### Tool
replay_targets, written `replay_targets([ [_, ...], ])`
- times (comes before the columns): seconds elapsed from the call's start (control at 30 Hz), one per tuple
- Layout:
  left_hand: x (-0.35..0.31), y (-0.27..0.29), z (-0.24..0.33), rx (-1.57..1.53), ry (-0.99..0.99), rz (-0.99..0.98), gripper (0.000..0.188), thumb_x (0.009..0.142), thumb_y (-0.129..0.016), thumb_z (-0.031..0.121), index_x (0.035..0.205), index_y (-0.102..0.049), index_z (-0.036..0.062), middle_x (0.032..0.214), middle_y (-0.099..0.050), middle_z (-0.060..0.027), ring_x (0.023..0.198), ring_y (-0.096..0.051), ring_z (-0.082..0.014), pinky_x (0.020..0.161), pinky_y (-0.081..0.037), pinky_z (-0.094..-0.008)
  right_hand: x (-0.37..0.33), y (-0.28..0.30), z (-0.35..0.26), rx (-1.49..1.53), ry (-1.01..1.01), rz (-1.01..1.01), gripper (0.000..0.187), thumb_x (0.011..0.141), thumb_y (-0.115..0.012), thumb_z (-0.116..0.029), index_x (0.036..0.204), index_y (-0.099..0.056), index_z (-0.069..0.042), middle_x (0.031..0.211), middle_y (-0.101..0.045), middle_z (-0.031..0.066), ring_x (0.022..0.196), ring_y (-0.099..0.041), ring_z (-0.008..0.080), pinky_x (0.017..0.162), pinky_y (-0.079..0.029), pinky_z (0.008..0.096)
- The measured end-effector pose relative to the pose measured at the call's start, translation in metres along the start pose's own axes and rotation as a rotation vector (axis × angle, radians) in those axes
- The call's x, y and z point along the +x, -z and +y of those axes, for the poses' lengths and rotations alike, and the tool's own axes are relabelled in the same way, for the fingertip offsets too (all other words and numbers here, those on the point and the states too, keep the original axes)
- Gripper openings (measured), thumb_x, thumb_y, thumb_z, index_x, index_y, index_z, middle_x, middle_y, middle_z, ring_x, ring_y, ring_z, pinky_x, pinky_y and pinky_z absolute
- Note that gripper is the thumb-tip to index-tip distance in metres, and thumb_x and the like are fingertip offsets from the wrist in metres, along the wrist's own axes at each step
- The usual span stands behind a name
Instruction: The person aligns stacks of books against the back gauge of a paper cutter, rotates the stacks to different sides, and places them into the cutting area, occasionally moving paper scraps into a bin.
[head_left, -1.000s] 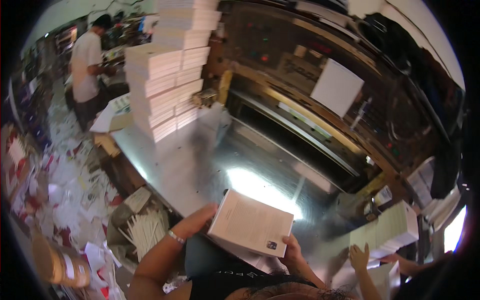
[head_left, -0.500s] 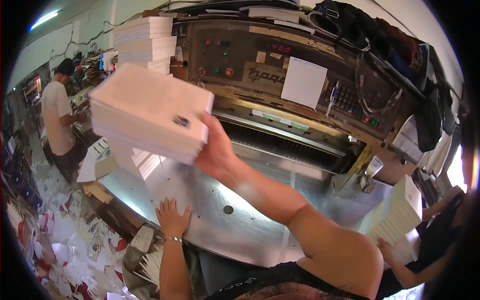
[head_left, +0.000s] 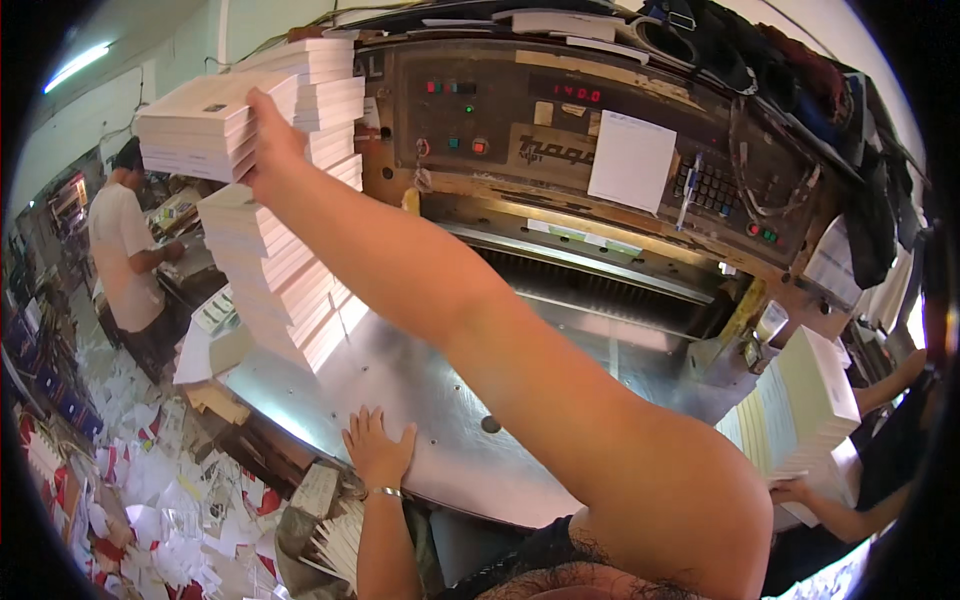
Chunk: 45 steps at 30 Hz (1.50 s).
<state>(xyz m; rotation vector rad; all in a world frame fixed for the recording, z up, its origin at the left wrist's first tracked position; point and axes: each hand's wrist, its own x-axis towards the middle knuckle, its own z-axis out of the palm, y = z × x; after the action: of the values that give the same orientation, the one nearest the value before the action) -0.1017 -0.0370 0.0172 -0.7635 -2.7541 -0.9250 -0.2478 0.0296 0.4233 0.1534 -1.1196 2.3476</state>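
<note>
Crosswise long axis, book stack [head_left: 200, 118] flat | right hand [head_left: 273, 140] clamping it | left hand [head_left: 380, 449] splayed

Tabletop [head_left: 450, 425]: polished metal, perforated.
Left end: tall book stacks [head_left: 268, 265].
Near edge: left hand [head_left: 380, 455] flat on surface.

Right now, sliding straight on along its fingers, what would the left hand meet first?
Left hand: likely the base of the tall book stack, across the metal tabletop; depth is unclear, so it may pass just right.
</note>
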Motion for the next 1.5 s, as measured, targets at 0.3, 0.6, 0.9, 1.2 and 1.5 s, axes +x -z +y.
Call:
replay_targets([
  [0.3, -0.001, -0.004, -0.001, -0.011, 0.029, -0.018, 0.071, 0.079, -0.07, 0.049, 0.135, -0.056, 0.0068, 0.151, -0.044, -0.016, 0.144, -0.032, -0.034, 0.122, -0.015, -0.0492, 0.039, -0.014, 0.035, -0.109, 0.032, 0.188, 0.098, 0.074, -0.078, -0.046, 0.137, -0.021, 0.003, 0.121, -0.053, 0.0245, 0.104, -0.059, 0.0374, 0.082, -0.053, 0.0544],
  [0.6, 0.006, -0.011, -0.003, -0.099, -0.02, 0.062, 0.069, 0.079, -0.07, 0.049, 0.134, -0.057, 0.0093, 0.15, -0.044, -0.0144, 0.144, -0.032, -0.0325, 0.122, -0.016, -0.0488, 0.1, 0.012, 0.025, -0.023, -0.147, -0.244, 0.037, 0.089, -0.07, -0.038, 0.067, -0.047, -0.021, 0.048, -0.038, -0.0042, 0.036, -0.04, 0.0126, 0.031, -0.028, 0.0302],
  [0.9, -0.006, -0.012, -0.007, -0.08, 0.032, 0.036, 0.066, 0.081, -0.07, 0.049, 0.133, -0.058, 0.0106, 0.151, -0.043, -0.0142, 0.146, -0.03, -0.0313, 0.122, -0.014, -0.0481, 0.074, 0.015, 0.044, -0.235, -0.095, 0.111, 0.047, 0.097, -0.058, -0.036, 0.13, -0.047, -0.005, 0.123, -0.058, 0.0192, 0.108, -0.063, 0.0362, 0.087, -0.056, 0.0554],
  [1.2, -0.002, -0.013, -0.002, -0.09, 0.017, 0.07, 0.064, 0.08, -0.071, 0.045, 0.132, -0.058, 0.0101, 0.149, -0.046, -0.0152, 0.145, -0.032, -0.0327, 0.122, -0.016, -0.0491, 0.082, 0.031, 0.049, 0.012, -0.163, 0.23, 0.066, 0.087, -0.072, -0.029, 0.138, -0.042, -0.001, 0.127, -0.058, 0.0193, 0.112, -0.061, 0.0351, 0.093, -0.053, 0.0502],
  [1.5, 0.001, -0.003, 0.001, -0.077, 0.007, 0.078, 0.059, 0.08, -0.071, 0.042, 0.126, -0.061, 0.0063, 0.146, -0.049, -0.016, 0.141, -0.037, -0.0339, 0.12, -0.02, -0.049, 0.024, 0.022, 0.015, 0.039, 0.14, 0.352, 0.096, 0.084, -0.075, -0.037, 0.155, -0.017, -0.007, 0.154, -0.033, 0.0155, 0.134, -0.042, 0.0319, 0.107, -0.04, 0.0514],
])
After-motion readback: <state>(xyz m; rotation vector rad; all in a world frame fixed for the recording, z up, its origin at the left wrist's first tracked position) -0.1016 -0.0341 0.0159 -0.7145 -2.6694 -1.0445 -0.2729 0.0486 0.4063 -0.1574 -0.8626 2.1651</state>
